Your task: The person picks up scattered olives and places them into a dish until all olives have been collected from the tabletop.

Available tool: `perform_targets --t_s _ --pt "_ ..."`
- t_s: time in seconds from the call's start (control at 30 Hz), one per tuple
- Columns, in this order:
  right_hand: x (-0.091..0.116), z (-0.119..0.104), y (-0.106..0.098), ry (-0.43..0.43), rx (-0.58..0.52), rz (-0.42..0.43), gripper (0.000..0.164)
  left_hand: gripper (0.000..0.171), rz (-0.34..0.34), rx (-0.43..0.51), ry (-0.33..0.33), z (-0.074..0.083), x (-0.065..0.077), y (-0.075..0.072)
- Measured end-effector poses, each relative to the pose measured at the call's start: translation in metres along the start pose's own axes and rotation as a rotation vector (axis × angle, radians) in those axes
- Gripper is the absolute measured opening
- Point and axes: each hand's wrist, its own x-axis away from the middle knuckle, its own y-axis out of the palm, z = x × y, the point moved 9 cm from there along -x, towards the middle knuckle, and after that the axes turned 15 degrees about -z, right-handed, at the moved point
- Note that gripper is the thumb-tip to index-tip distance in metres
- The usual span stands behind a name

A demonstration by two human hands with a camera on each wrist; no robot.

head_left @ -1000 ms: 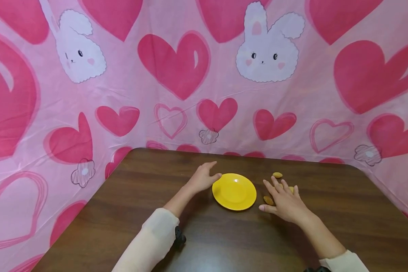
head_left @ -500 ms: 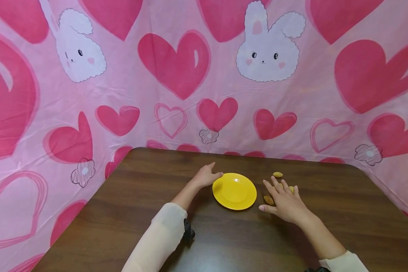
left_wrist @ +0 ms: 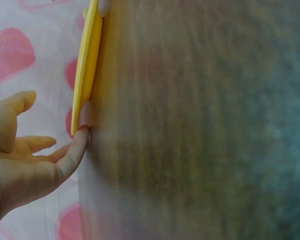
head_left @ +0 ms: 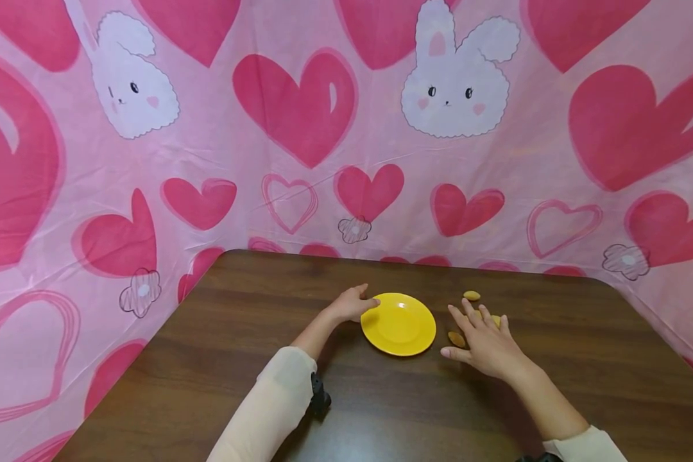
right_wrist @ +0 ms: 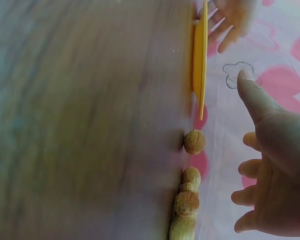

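A yellow plate point(head_left: 398, 325) lies flat on the table. My left hand point(head_left: 349, 303) is at its left rim; in the left wrist view a low fingertip point(left_wrist: 81, 132) meets or nearly meets the plate's edge, while the thumb point(left_wrist: 24, 101) stands well apart. Right of the plate, my right hand point(head_left: 487, 343) hovers with spread fingers, holding nothing. Under and around it lie several tan, wrinkled pieces that look like unshelled peanuts: one peanut point(head_left: 471, 296) behind the fingers, another peanut point(head_left: 456, 339) by the thumb, others partly hidden. In the right wrist view the peanuts point(right_wrist: 187, 202) sit below the palm, apart from it.
The brown wooden table point(head_left: 208, 359) has rounded far corners. A pink cloth point(head_left: 381, 147) with hearts and rabbits hangs behind and to the left of it. A black device point(head_left: 320, 394) is strapped at the left wrist.
My left hand has moved right toward the plate and then lowered a little at its rim. The right hand, plate and peanuts stay where they were.
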Motion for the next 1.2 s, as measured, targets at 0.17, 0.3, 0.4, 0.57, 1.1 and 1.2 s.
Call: perform_targets --t_s 0.17,0.3,0.4,0.57,1.1,1.2 --pt "-0.002 0.005 0.001 0.001 -0.007 -0.021 0.087 0.058 -0.024 -0.009 0.025 -0.002 0.0 0.003" --pt "-0.004 0.009 -0.001 -0.008 -0.035 -0.033 0.085 0.051 -0.03 -0.057 0.053 -0.001 -0.001 0.004" --pt "-0.007 0.013 -0.005 -0.025 -0.058 -0.027 0.083 0.049 -0.03 -0.087 0.058 0.0 -0.002 0.005" --pt "-0.013 0.02 -0.016 -0.066 -0.119 0.004 0.079 0.052 -0.038 -0.096 0.044 -0.001 0.0 0.007" --pt "-0.024 0.072 -0.038 0.046 -0.381 0.066 0.069 0.057 -0.073 -0.052 0.018 -0.007 0.0 0.009" --pt "-0.027 0.083 -0.04 0.064 -0.386 0.091 0.066 0.058 -0.073 -0.059 0.025 -0.007 -0.001 0.009"
